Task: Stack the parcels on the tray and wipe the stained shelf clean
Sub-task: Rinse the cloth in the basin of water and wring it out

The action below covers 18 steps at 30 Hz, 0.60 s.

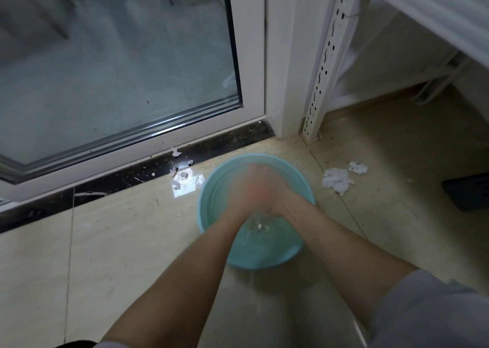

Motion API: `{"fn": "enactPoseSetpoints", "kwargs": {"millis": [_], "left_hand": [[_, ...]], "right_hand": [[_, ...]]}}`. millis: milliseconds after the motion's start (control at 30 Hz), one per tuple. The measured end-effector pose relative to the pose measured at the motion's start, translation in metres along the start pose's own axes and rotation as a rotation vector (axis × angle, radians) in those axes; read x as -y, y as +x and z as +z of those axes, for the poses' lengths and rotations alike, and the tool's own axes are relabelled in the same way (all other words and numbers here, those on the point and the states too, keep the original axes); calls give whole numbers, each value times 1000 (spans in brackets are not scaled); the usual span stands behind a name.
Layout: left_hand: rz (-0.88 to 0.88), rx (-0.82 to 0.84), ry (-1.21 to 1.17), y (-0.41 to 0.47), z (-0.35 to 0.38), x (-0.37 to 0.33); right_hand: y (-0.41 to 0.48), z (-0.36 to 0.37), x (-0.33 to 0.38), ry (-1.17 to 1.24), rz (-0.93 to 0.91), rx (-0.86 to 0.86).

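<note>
Both my hands are held together over a light blue basin (pixel 211 189) of water on the tiled floor. My left hand (pixel 243 189) and my right hand (pixel 272 191) are blurred by motion and overlap, so I cannot tell their fingers apart. A pale patch shows at the fingertips; I cannot tell whether it is a cloth. Water ripples and splashes just under my wrists. A white metal shelf unit (pixel 324 64) stands at the right, and one of its boards (pixel 436 11) crosses the top right corner. No parcels or tray are in view.
A glass door (pixel 119 56) with a white frame fills the upper left, above a dark stone threshold (pixel 132 173). Torn paper scraps and a wet patch (pixel 182 181) lie left of the basin. Crumpled white tissues (pixel 338 179) lie to its right. A dark object (pixel 468 193) sits at the right edge.
</note>
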<state>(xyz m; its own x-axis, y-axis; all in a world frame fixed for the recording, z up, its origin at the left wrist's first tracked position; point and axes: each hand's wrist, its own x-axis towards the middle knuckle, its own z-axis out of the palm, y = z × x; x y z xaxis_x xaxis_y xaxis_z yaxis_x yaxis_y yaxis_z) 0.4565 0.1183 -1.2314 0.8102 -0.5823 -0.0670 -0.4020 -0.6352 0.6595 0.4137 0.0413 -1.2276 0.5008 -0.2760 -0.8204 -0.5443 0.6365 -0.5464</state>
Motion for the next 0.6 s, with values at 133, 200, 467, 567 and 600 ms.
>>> {"fn": "enactPoseSetpoints", "kwargs": {"millis": [133, 200, 467, 567, 600], "left_hand": [[-22, -37, -66, 6, -5, -7], [-64, -39, -117, 7, -6, -10], [-588, 163, -679, 11, -11, -3], [-503, 132, -334, 16, -8, 24], [-459, 119, -170, 15, -6, 33]], "right_hand": [[-5, 11, 2, 56, -142, -46], [-3, 19, 1, 21, -191, -105], [1, -5, 0, -731, -532, -206], [14, -31, -3, -873, -470, -261], [16, -38, -5, -935, -421, -305]]}}
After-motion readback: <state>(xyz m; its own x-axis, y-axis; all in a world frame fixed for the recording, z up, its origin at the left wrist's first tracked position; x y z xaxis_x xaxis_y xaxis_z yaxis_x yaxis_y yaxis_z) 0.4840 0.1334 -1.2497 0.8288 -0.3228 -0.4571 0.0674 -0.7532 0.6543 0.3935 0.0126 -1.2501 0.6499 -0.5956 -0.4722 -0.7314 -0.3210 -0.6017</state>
